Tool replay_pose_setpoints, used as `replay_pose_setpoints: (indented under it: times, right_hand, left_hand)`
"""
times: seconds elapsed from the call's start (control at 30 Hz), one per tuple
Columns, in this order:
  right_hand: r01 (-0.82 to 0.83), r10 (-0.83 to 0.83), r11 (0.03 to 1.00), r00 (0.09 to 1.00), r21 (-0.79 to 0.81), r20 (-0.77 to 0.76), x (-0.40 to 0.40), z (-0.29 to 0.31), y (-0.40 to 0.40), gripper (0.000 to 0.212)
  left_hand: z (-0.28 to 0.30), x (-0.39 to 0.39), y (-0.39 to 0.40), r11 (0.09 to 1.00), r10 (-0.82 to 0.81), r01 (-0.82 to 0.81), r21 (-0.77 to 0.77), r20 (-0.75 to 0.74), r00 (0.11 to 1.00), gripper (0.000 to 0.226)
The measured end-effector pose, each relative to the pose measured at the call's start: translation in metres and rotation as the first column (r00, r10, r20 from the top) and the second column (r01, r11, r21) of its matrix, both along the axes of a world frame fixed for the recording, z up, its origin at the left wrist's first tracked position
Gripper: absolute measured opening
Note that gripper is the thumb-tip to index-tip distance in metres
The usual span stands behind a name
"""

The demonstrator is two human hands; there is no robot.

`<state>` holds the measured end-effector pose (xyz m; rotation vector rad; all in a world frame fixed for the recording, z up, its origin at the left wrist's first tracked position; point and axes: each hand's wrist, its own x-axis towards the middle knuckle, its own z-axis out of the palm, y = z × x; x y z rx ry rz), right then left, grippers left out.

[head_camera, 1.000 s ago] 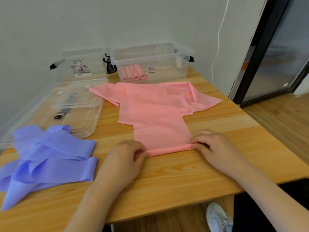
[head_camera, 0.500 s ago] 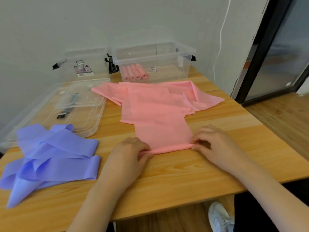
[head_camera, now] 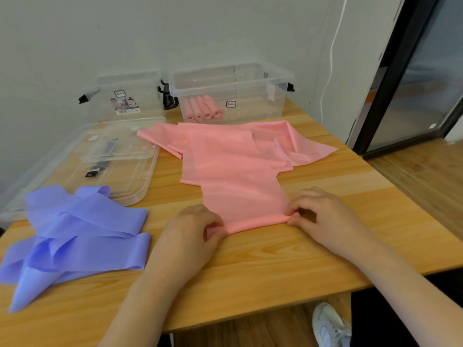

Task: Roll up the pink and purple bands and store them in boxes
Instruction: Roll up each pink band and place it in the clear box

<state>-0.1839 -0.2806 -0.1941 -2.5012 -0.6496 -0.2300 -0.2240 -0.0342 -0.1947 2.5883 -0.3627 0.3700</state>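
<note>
1. The pink band [head_camera: 235,171] lies spread on the wooden counter [head_camera: 288,261], its near end wound into a thin roll [head_camera: 258,222] that runs between the two hands.
2. The left hand [head_camera: 193,234] has its grip closed on the left end of the roll, fingers curled over it.
3. The right hand [head_camera: 323,216] pinches the right end, fingertips and thumb closed on the roll.
4. The far part of the pink band is folded over itself in loose layers, reaching up to the front wall of the right clear box [head_camera: 233,93].
5. That box holds four rolled pink bands [head_camera: 203,108], side by side at its left.
6. The left clear box [head_camera: 125,96] stands beside it, against the wall.
7. Two clear lids [head_camera: 112,161] lie stacked in front of the left box, left of the pink band.
8. The purple bands [head_camera: 75,236] lie in a loose heap at the left of the counter, near the left forearm, their far edge overlapping the lids.
9. A white shoe [head_camera: 330,326] shows below the counter's edge.
</note>
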Motion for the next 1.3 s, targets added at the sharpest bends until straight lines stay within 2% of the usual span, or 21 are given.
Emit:
replay_pose_setpoints:
  times: [0.07,0.23,0.3,0.4,0.47,0.53,0.7,0.8,0.87,1.07,1.2,1.3]
  right_hand:
    - [0.004,-0.005,1.0,1.0,0.023,0.029,-0.0002,-0.0006,0.0003,0.007]
    - [0.061,-0.058,0.995,0.998,0.079,-0.03,-0.0009,-0.0029,0.0021,0.012]
    - [0.085,-0.085,0.994,0.996,0.066,0.003,-0.0016,-0.0037,0.0033,0.01]
    - [0.034,-0.035,0.999,0.999,0.033,0.028,-0.0007,-0.0031,0.0034,0.003]
    - [-0.023,0.023,1.0,1.0,0.012,0.0,-0.0012,-0.0019,0.0032,0.009]
    - [-0.046,0.046,0.999,0.999,0.005,0.008,-0.0012,-0.0027,0.0036,0.011]
    - [0.023,-0.018,0.995,0.999,0.1,-0.049,-0.002,-0.0031,0.0035,0.014]
    - [0.017,-0.016,0.997,1.0,0.077,-0.016,-0.0017,-0.004,0.0032,0.015]
    - [0.002,0.0,0.999,1.0,0.043,-0.03,-0.0008,-0.0027,0.0025,0.01]
    - [0.016,-0.014,0.997,1.0,0.071,-0.025,0.0001,-0.0033,0.001,0.015]
    - [0.03,-0.026,0.991,0.999,0.133,-0.029,-0.0004,-0.0041,0.0011,0.019]
    - [0.002,0.004,0.995,0.998,0.1,-0.064,-0.0006,-0.002,0.0013,0.015]
  left_hand:
    - [0.0023,-0.001,-0.0002,1.0,-0.012,0.012,-0.027,-0.011,1.0,0.01]
    - [0.0034,-0.0012,-0.0008,0.998,-0.005,0.006,-0.067,0.012,1.0,0.005]
    - [0.0013,-0.0004,-0.001,0.998,-0.007,0.008,-0.059,0.02,1.0,0.008]
    - [-0.0022,-0.0005,-0.0008,0.998,-0.01,0.011,-0.064,0.011,1.0,0.012]
    - [-0.0025,-0.0012,0.0,0.996,-0.031,0.029,-0.079,-0.026,0.999,0.009]
    - [-0.0022,-0.0018,0.0,0.996,-0.062,0.057,-0.068,-0.074,0.995,0.016]
    - [0.0017,-0.0016,-0.0013,0.994,-0.005,0.0,-0.11,-0.044,0.999,0.015]
    - [0.0006,-0.002,-0.0006,0.997,-0.062,0.061,-0.05,-0.005,0.998,0.004]
    - [-0.0024,-0.0011,0.0009,0.996,-0.085,0.084,-0.029,-0.033,0.996,0.014]
    - [-0.0016,0.0008,-0.0016,0.998,-0.006,0.007,-0.057,0.017,1.0,0.005]
    - [-0.0032,-0.0004,-0.0008,0.996,-0.086,0.086,-0.012,0.021,0.996,0.008]
    - [-0.0051,0.0017,0.0,0.994,-0.111,0.112,0.009,-0.014,0.994,0.017]
